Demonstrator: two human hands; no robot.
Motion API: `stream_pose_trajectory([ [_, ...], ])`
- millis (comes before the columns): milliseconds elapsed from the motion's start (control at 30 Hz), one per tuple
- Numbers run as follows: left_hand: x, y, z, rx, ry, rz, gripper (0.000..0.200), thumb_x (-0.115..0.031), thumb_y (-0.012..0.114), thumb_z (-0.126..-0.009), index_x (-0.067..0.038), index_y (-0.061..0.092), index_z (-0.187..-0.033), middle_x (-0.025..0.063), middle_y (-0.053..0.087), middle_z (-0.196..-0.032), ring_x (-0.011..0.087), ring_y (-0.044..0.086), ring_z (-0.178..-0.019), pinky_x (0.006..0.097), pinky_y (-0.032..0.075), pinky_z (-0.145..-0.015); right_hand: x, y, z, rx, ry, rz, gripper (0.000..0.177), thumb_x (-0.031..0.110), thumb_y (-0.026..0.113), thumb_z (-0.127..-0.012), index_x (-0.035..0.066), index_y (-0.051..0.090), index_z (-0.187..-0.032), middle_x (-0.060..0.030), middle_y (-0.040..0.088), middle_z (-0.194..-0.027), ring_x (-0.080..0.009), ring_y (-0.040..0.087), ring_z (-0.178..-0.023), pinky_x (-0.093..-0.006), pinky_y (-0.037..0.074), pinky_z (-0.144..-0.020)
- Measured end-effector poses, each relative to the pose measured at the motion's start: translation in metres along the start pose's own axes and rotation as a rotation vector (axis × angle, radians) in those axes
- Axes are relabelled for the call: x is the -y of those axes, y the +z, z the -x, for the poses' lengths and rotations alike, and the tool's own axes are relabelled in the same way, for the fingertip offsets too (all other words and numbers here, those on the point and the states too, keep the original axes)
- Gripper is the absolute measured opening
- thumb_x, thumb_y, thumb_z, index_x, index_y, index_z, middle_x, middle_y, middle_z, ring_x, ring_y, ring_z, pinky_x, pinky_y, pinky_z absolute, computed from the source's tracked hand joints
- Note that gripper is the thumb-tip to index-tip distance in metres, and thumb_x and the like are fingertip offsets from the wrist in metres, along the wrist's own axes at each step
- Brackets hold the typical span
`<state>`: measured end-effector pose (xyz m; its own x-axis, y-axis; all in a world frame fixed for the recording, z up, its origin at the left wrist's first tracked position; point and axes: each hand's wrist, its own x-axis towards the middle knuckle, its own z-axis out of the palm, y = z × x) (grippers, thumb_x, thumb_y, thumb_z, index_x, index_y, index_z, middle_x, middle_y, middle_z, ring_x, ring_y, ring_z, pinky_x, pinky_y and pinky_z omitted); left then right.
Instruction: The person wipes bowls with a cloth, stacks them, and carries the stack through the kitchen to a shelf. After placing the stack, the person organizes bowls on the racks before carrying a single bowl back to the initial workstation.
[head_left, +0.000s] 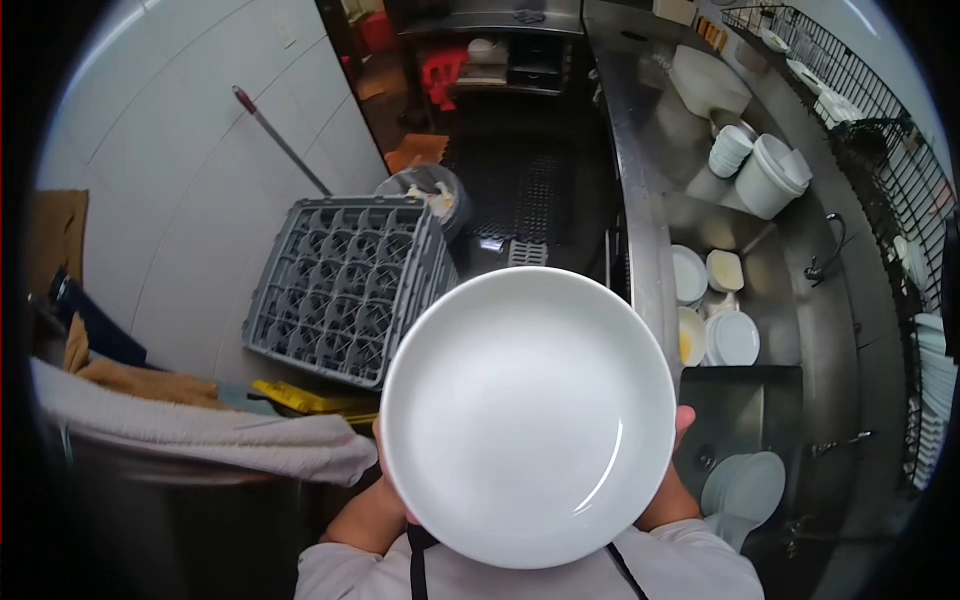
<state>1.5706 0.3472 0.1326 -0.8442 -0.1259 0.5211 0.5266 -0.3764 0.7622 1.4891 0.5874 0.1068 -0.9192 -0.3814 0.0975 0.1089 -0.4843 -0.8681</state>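
Observation:
A large round white bowl (530,415) is held up close to the camera, its hollow side facing me. My left hand (381,450) grips its left edge, with most of the fingers hidden behind the bowl. At the right edge is my right hand (682,425); a fingertip shows beside the rim and the rest is behind. The inside of the bowl looks white and shiny, with nothing in it.
Grey glass racks (340,285) stand at the left, near a bin (455,200). A cloth (220,430) hangs at the lower left. On the right, a steel sink (775,275) holds dishes; a second basin (745,400) holds white plates (750,488). A wire shelf (880,90) runs above.

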Motion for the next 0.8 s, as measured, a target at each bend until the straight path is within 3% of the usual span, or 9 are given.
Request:
stream_pose_trajectory([
  [67,0.019,0.005,-0.024,0.021,-0.029,0.019,0.118,-0.064,0.081,-0.069,0.005,0.03,-0.149,0.0195,0.045,-0.147,0.0294,0.047,-0.134,0.0432,0.039,-0.112,0.013,-0.017,-0.009,-0.083,-0.004,0.019,0.126,0.09,0.054,-0.069,-0.011,0.038,-0.142,-0.02,0.055,-0.134,-0.028,0.057,-0.122,-0.0394,0.049,-0.101],
  [100,0.028,0.007,-0.036,0.026,-0.055,0.033,0.119,-0.063,0.082,-0.068,0.005,0.029,-0.15,0.0198,0.044,-0.147,0.0296,0.047,-0.134,0.0432,0.039,-0.112,0.014,-0.021,-0.015,-0.125,-0.095,-0.008,0.118,0.087,0.052,-0.074,-0.011,0.041,-0.139,-0.0189,0.059,-0.128,-0.0274,0.062,-0.114,-0.0392,0.053,-0.095],
  [200,0.058,0.015,-0.078,0.026,-0.137,0.068,0.129,-0.065,0.084,-0.064,0.007,0.022,-0.152,0.0222,0.039,-0.151,0.0315,0.043,-0.137,0.0442,0.035,-0.114,0.002,-0.056,-0.026,-0.235,-0.188,-0.169,0.109,0.082,0.049,-0.082,-0.01,0.041,-0.14,-0.0199,0.059,-0.128,-0.0272,0.062,-0.115,-0.0407,0.054,-0.095],
  [300,0.087,0.005,-0.113,0.065,-0.328,0.11,0.134,-0.067,0.083,-0.062,0.008,0.019,-0.153,0.0231,0.035,-0.154,0.0324,0.04,-0.14,0.0447,0.032,-0.116,0.005,-0.078,-0.056,-0.172,-0.248,-0.106,0.101,0.078,0.046,-0.087,-0.007,0.041,-0.141,-0.0194,0.058,-0.131,-0.0278,0.062,-0.115,-0.042,0.055,-0.094],
  [400,0.118,-0.007,-0.156,0.086,-0.409,0.12,0.135,-0.07,0.082,-0.062,0.007,0.019,-0.153,0.0219,0.035,-0.154,0.0313,0.038,-0.141,0.0441,0.031,-0.116,-0.003,-0.095,-0.097,-0.251,-0.258,-0.144,0.099,0.077,0.047,-0.087,-0.005,0.041,-0.142,-0.0183,0.058,-0.132,-0.0283,0.062,-0.115,-0.0415,0.055,-0.094],
  [600,0.202,-0.07,-0.275,0.108,-0.343,0.092,0.137,-0.072,0.082,-0.058,0.008,0.022,-0.152,0.0211,0.038,-0.153,0.0306,0.04,-0.14,0.0431,0.031,-0.116,-0.03,-0.133,-0.241,-0.282,-0.258,-0.179,0.098,0.076,0.047,-0.087,-0.004,0.041,-0.143,-0.0184,0.057,-0.134,-0.0288,0.06,-0.117,-0.0422,0.053,-0.096],
  [800,0.269,-0.147,-0.44,0.148,-0.261,-0.052,0.138,-0.083,0.072,-0.058,0.008,0.026,-0.151,0.0225,0.04,-0.151,0.0319,0.042,-0.138,0.0429,0.034,-0.115,-0.033,-0.149,-0.417,-0.247,-0.218,-0.21,0.097,0.076,0.047,-0.088,-0.003,0.04,-0.144,-0.0185,0.055,-0.135,-0.0294,0.058,-0.119,-0.0429,0.052,-0.098],
])
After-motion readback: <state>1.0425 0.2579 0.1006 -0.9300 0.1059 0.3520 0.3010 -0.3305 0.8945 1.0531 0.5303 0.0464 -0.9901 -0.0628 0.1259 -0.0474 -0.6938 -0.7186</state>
